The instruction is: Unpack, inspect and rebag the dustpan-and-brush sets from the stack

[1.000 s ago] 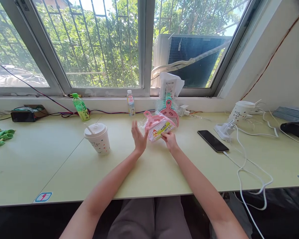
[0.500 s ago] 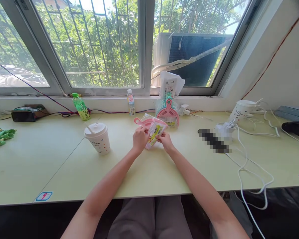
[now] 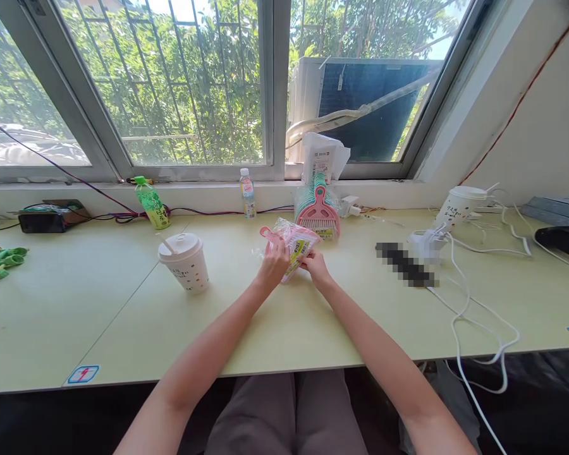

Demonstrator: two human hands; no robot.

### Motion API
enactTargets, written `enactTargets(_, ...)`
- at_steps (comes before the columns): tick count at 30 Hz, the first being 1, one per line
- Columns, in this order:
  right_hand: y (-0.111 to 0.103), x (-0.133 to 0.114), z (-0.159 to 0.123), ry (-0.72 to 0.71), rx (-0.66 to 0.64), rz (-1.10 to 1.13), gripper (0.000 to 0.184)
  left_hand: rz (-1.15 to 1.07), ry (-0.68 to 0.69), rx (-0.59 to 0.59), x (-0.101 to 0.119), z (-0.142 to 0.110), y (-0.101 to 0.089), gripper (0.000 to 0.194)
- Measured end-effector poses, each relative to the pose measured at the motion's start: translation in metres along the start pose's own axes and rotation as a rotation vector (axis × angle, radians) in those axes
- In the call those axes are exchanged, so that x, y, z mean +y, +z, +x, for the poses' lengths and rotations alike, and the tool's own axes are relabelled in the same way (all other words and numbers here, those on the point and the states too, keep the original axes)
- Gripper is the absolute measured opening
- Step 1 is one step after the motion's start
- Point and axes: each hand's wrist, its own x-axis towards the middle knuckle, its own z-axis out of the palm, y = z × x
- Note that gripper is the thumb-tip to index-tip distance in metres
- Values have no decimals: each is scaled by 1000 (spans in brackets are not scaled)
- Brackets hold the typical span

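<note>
Your right hand pinches pink brush pack; your left hand touches it, grip unclear. Clear wrap still on. Brush stack behind.

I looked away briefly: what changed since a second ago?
The left hand, earlier open beside the pink brush pack, is now on it. The pack has shifted left and toward the person, uncovering more of the brush stack. The right hand kept its hold; left cup and green bottle stayed put.
</note>
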Motion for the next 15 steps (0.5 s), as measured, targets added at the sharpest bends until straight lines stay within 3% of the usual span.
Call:
enactTargets(7,-3,-3,-1,22,12,-1,23,-312,5,30,12,-6,5,43)
enactTargets(11,-1,-8,-6,29,-74,-44,22,-236,23,81,10,-10,7,54)
enactTargets(15,3,-12,-11,39,-173,-114,22,-100,-70,105,5,-7,2,58)
